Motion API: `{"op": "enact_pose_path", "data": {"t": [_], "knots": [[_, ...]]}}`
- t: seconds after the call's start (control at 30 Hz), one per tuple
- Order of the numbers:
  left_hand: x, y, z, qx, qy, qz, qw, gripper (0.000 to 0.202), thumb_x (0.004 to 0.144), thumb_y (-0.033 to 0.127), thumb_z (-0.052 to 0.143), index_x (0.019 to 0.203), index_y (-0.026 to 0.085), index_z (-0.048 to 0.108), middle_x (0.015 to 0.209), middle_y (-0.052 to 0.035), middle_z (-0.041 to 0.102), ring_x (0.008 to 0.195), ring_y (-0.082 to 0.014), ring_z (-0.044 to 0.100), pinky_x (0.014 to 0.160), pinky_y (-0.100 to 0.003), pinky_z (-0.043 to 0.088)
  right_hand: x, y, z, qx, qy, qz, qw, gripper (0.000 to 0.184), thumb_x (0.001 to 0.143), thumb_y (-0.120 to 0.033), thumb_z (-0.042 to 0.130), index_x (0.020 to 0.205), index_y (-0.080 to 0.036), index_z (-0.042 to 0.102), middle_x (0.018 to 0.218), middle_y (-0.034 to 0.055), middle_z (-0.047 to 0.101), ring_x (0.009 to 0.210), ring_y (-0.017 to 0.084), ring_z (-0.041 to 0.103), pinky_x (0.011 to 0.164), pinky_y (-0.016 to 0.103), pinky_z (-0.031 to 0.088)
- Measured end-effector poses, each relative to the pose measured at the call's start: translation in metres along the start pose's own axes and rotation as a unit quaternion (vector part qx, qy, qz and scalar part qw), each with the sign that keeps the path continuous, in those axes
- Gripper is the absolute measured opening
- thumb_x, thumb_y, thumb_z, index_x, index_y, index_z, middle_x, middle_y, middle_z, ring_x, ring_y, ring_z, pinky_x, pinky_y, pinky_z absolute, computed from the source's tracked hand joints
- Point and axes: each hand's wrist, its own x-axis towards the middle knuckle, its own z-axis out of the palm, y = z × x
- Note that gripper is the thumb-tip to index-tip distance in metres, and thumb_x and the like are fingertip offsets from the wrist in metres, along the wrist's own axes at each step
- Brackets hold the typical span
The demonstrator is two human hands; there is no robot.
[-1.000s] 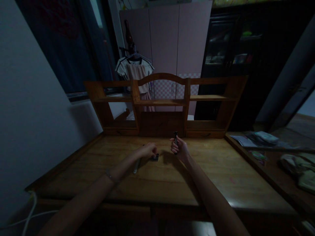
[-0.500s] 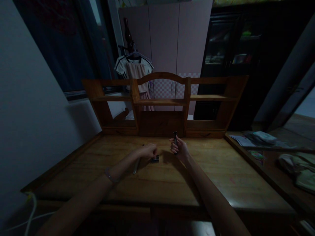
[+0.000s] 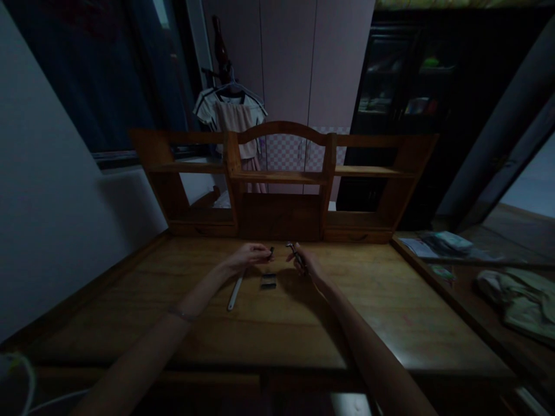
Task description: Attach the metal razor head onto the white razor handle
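Observation:
My left hand [image 3: 250, 255] pinches a small dark piece [image 3: 272, 252] between thumb and fingertips, just above the desk. Closed round the handle of a slim dark tool [image 3: 299, 257] is my right hand [image 3: 309, 264]. The tool's short, shiny head points up and left toward the left hand; its exact kind is too dim to make out. Below and between the hands lies a small dark case [image 3: 268, 281] with two dark bars. A long pale strip [image 3: 235, 292] with a hole at its near end rests under the left hand, its far end hidden.
The wooden desk [image 3: 303, 329] carries a shelf unit [image 3: 281, 177] along its back edge. A wall [image 3: 78, 231] stands at the left. Beyond the desk's right rim are papers [image 3: 420, 248] and a pale cloth bundle [image 3: 515, 297]. A white cable [image 3: 31, 381] hangs at lower left.
My left hand has risen from the small case with a dark piece in its fingers. My right hand has tilted the tool from upright toward the left.

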Motion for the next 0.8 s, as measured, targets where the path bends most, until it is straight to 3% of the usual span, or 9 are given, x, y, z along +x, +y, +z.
{"op": "enact_pose_path", "data": {"t": [0.17,0.27,0.67,0.8], "knots": [[0.009,-0.021,0.004,-0.164,0.031,0.002,0.986,0.026,0.074,0.024,0.074,0.093,0.008,0.068,0.102,-0.0125,0.068,0.096,-0.0176,0.064,0.094,-0.028,0.047,-0.005,-0.002,0.004,-0.109,0.005,-0.066,0.992,0.05,0.086,-0.06,0.046,0.077,-0.016,0.067,0.058,-0.0018,0.047,0.054,0.01,0.042,0.051,0.022,0.031],[0.01,-0.026,0.006,-0.213,0.048,-0.009,0.976,0.017,0.074,0.016,0.072,0.088,0.009,0.068,0.093,-0.0085,0.069,0.087,-0.0139,0.065,0.09,-0.025,0.049,-0.004,-0.006,0.005,-0.141,0.012,-0.071,0.987,0.047,0.087,-0.058,0.047,0.075,-0.017,0.067,0.06,-0.0012,0.048,0.058,0.011,0.044,0.053,0.023,0.03],[0.001,-0.029,0.015,-0.203,-0.061,0.026,0.977,0.027,0.076,0.023,0.073,0.097,0.008,0.066,0.095,-0.008,0.064,0.083,-0.0114,0.061,0.081,-0.022,0.048,-0.011,-0.005,0.018,-0.11,-0.005,-0.055,0.992,0.037,0.083,-0.052,0.056,0.071,-0.016,0.059,0.065,-0.0008,0.049,0.061,0.012,0.042,0.053,0.024,0.027],[-0.002,-0.029,0.016,-0.221,-0.06,0.033,0.973,0.038,0.072,0.023,0.077,0.106,0.013,0.064,0.095,-0.0067,0.065,0.082,-0.012,0.062,0.08,-0.024,0.048,-0.015,-0.012,0.02,-0.148,-0.004,-0.081,0.986,0.041,0.084,-0.052,0.055,0.064,-0.016,0.055,0.061,-0.0022,0.046,0.059,0.011,0.04,0.053,0.024,0.026]]}}
